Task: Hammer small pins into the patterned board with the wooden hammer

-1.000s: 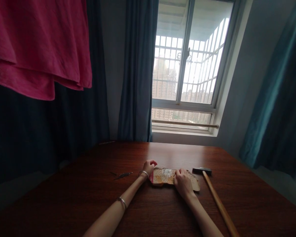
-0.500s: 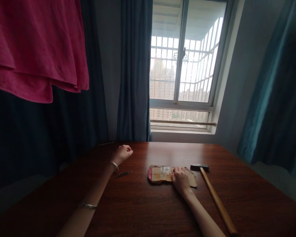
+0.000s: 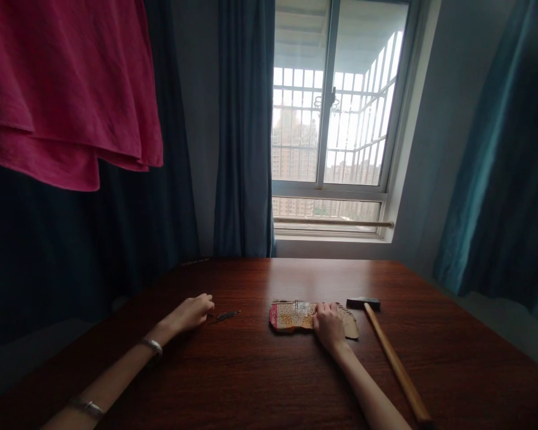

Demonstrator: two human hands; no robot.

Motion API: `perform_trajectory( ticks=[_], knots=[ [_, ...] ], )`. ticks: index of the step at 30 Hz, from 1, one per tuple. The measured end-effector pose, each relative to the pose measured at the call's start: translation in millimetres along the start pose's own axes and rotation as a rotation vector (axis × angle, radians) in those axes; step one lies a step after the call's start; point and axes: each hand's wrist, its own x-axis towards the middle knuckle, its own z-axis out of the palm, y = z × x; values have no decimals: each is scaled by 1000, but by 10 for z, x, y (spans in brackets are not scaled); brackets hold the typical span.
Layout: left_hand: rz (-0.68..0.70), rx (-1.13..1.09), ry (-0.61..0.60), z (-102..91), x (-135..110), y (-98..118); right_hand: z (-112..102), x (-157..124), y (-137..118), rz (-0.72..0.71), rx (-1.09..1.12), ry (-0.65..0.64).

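Observation:
My left hand [image 3: 197,312], fingers curled together, is low over the table just left of a small pile of thin dark nails [image 3: 226,316]. A dark speck shows under its fingertips; whether it is held I cannot tell. Under my right hand [image 3: 329,325] lies a torn piece of patterned cardboard [image 3: 291,318], gripped and pressed down near its right end. Thin upright nails [image 3: 296,304] stand in the cardboard, left of that hand. Right of it rests a hammer [image 3: 394,361] with a black head and a long wooden handle pointing toward me.
The brown wooden table [image 3: 251,382] reaches back to a wall with a barred window [image 3: 332,191]. A pink cloth [image 3: 72,95] hangs at the upper left. Blue curtains [image 3: 244,149] hang beside the window and at the right.
My left hand has moved left and toward me, down beside the nails. My right hand, the cardboard and the hammer have stayed in place.

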Motion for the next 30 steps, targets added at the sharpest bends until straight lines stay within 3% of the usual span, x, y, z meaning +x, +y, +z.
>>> perform_trajectory(
  ticks=[3,14,22,26,30],
  knots=[
    [75,35,13,46,-6,-24,-1,-6,4,0,10,9],
    [98,31,15,181,63,-205,71,1,43,-2,73,52],
    [117,-19,113,291,125,-321,146,18,72,16,180,98],
    [33,-319,217,173,209,-118,140,43,127,54,277,117],
    [21,-659,324,36,355,324,63,84,128,58,385,142]
  ],
)
